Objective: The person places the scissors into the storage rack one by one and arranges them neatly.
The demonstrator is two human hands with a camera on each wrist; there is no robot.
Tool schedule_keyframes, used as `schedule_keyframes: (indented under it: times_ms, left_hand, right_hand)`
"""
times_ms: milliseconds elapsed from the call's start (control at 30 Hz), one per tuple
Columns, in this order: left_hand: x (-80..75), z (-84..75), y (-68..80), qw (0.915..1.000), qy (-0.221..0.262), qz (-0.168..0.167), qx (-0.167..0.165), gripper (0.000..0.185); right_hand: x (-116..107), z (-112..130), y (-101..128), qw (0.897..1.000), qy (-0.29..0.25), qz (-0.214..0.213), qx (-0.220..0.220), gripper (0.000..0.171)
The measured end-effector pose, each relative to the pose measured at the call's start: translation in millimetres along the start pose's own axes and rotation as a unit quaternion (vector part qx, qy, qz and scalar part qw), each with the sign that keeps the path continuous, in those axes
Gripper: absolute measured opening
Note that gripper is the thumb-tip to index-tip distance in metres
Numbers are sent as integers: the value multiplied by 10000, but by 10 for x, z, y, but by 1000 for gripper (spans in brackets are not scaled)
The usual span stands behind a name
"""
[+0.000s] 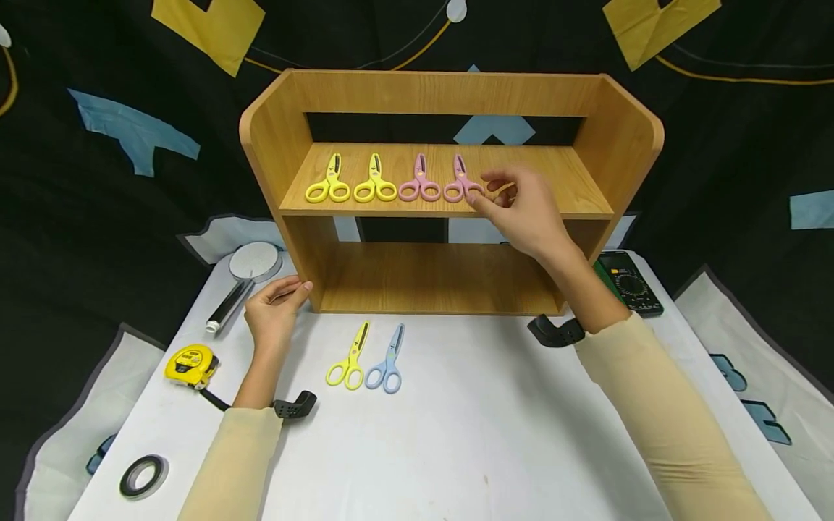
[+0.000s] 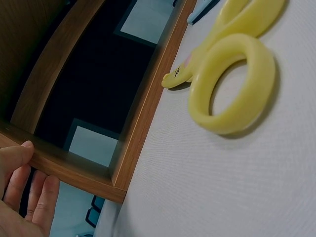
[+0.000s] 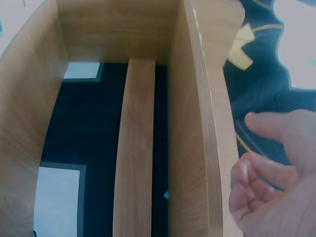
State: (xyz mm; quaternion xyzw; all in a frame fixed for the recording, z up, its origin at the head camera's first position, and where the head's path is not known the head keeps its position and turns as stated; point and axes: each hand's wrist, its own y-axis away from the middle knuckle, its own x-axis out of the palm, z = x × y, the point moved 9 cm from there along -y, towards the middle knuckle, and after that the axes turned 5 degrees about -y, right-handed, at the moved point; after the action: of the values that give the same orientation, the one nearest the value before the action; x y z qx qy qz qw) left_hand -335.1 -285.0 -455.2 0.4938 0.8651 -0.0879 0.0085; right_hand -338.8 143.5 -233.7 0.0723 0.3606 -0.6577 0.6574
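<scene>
Both hands are out over the bench: the right hand (image 1: 521, 210) reaches onto the upper board of the wooden shelf (image 1: 449, 94), its fingers loosely bent and its thumb and forefinger tips at the handle ring of a pink pair of scissors (image 1: 461, 182); whether they actually pinch the ring or only touch it cannot be told, and the right wrist view shows only relaxed, curled fingers beside the shelf's edge. To the left of that hand, along the same board, lie a second pink pair (image 1: 420, 181) and then two yellow pairs (image 1: 376, 181), all with blades pointing away from the person. The left hand (image 1: 274, 311) rests on the bench with its fingers relaxed and holding nothing, the fingertips touching the lower left corner of the shelf; the left wrist view shows them against the wooden edge. Just to the right of the left hand, on the bench (image 1: 469, 434) in front of the shelf, lie yellow scissors (image 1: 348, 358) and blue scissors (image 1: 389, 360) side by side. Left of that hand lie a shower head (image 1: 250, 264), a yellow tape measure (image 1: 190, 364) and, nearer the person, a roll of black tape (image 1: 142, 476). Right of the right forearm, beside the shelf, sits a multimeter (image 1: 628, 284).
</scene>
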Motion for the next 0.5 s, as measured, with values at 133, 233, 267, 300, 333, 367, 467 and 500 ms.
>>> schedule_keyframes:
  times_ms: [133, 233, 267, 300, 333, 367, 467, 500]
  left_hand:
    - [-10, 8, -5, 10000, 89, -15, -7, 33]
    - [-13, -11, 2, 9999, 95, -10, 49, 33]
    - [-13, -19, 5, 9999, 92, -13, 77, 33]
    - [-15, -24, 9, 9999, 65, -22, 95, 33]
    - [-15, -27, 12, 9999, 21, -34, 108, 33]
    - [-14, -33, 17, 9999, -2, -36, 116, 34]
    - [-11, -44, 31, 9999, -28, -43, 113, 34]
    - [-9, -42, 30, 9999, -38, -43, 108, 34]
  right_hand:
    - [79, 36, 360, 9985, -265, -40, -468, 44]
    - [259, -26, 643, 9977, -494, 183, -427, 44]
    - [339, -51, 729, 9973, -560, 269, -403, 44]
    - [424, -77, 811, 9969, -590, 352, -373, 44]
    - [514, -103, 888, 9967, -605, 425, -336, 44]
    - [606, -131, 963, 9964, -620, 487, -297, 44]
    - [906, -226, 1159, 9957, -633, 673, -92, 46]
    - [1011, -263, 1221, 9949, -659, 758, 4, 48]
